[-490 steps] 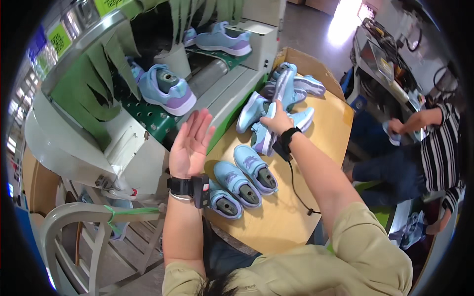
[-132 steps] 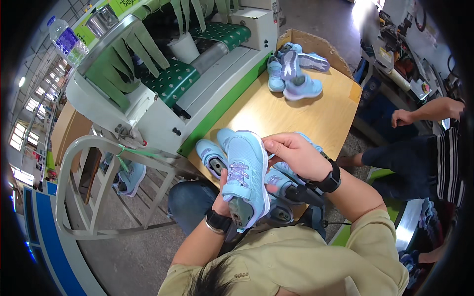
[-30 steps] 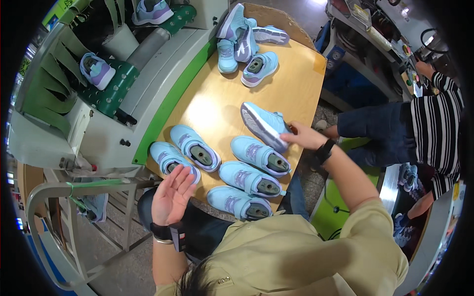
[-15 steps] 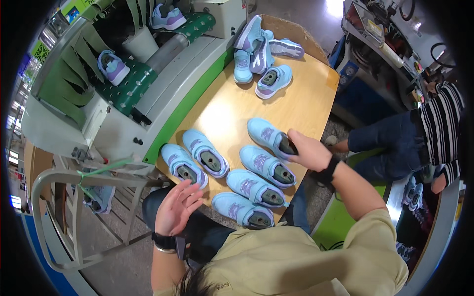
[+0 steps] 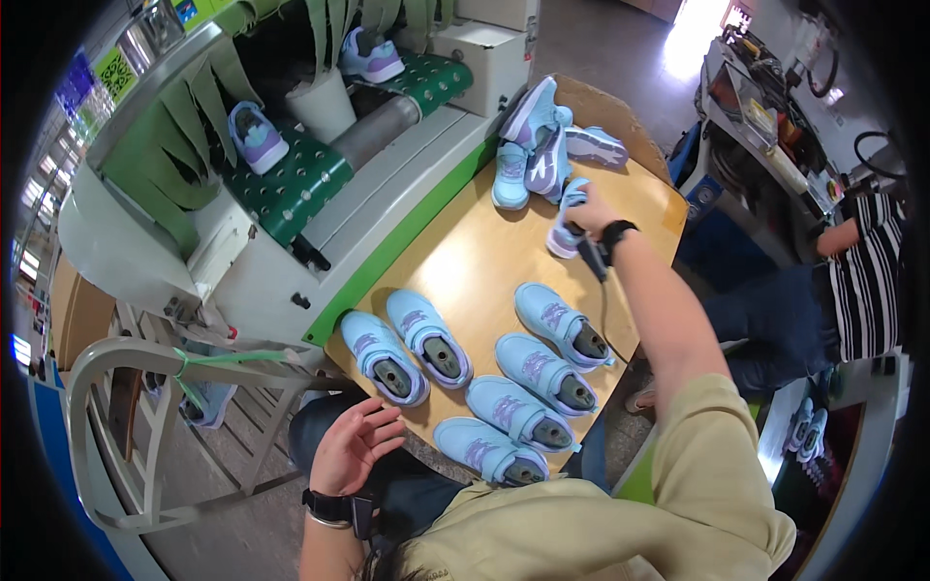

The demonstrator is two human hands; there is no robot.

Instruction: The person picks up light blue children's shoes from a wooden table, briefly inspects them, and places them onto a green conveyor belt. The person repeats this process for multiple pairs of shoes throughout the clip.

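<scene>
At the far part of the wooden tabletop [image 5: 465,228], my right hand [image 5: 595,215] is closed on a light blue and lilac shoe [image 5: 561,241], gripping it around the ankle opening. The hand covers much of that shoe. My left hand [image 5: 351,450] hovers at the near left edge, palm up, fingers loosely apart and with nothing in it. Just beyond it stand two upright matching shoes [image 5: 385,359] side by side, with dark grey lasts inside. A row of several more such shoes [image 5: 521,414] runs along the near right side.
More shoes [image 5: 511,176] lie heaped at the table's far end against a cardboard edge [image 5: 620,111]. To the left stands a machine with a green conveyor belt [image 5: 291,198], carrying two shoes. A grey metal chair frame [image 5: 145,436] is at lower left; a person in stripes [image 5: 867,281] is at right.
My right hand has left the farthest shoe of the near right row and reached forward to grasp the single shoe by the heap. My left hand stays raised, slightly lower, nearly unchanged.
</scene>
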